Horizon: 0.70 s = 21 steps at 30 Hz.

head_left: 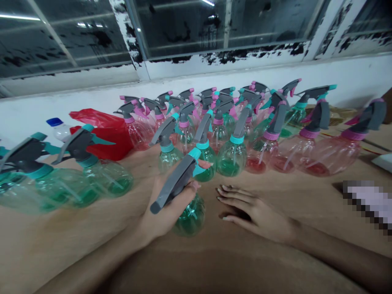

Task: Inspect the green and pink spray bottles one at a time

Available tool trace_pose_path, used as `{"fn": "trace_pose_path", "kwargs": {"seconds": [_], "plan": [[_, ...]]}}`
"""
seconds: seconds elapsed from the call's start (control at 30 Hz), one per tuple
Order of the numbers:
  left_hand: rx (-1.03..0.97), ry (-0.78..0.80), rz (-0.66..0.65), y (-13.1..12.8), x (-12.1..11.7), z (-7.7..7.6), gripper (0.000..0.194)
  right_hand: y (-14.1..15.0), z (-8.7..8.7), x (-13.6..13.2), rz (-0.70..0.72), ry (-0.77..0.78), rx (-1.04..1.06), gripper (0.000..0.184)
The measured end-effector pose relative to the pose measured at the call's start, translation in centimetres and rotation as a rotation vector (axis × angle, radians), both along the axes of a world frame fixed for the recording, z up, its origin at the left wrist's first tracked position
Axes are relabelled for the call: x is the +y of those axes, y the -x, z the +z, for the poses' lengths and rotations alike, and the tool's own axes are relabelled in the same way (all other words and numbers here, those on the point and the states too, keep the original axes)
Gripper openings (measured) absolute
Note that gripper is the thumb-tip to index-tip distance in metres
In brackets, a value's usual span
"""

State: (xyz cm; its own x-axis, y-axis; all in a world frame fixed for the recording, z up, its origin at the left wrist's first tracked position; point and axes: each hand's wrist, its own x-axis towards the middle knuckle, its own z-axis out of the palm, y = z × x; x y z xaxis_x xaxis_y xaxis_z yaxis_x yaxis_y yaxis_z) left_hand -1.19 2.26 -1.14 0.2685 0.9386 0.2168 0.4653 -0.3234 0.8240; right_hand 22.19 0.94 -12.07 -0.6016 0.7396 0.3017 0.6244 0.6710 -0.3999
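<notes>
A green spray bottle (189,216) with a grey and teal trigger head stands upright on the table in front of me. My left hand (171,200) is wrapped round its neck, just under the trigger head, and hides part of the bottle. To the right, my right hand (254,210) rests palm down near the table top, fingers stretched out and holding nothing. Just beyond the hands stand another green spray bottle (232,159) with a teal collar and a pink spray bottle (256,155) with a magenta collar.
Several more pink and green spray bottles crowd the back of the wooden table (76,245). At the left are green spray bottles (110,179), a red plastic bag (113,143) and a blue-capped bottle (59,130). A blurred-out flat object (370,202) lies at the right.
</notes>
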Motion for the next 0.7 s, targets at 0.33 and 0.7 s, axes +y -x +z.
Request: {"fn": "trace_pose_path", "kwargs": {"seconds": [0.33, 0.7], "plan": [[-0.006, -0.009, -0.017, 0.19, -0.06, -0.22, 0.012, -0.05, -0.09, 0.01, 0.004, -0.008, -0.009, 0.048], [-0.037, 0.013, -0.018, -0.05, 0.02, -0.08, 0.026, 0.05, 0.12, -0.1, -0.004, 0.025, 0.004, 0.048]]}}
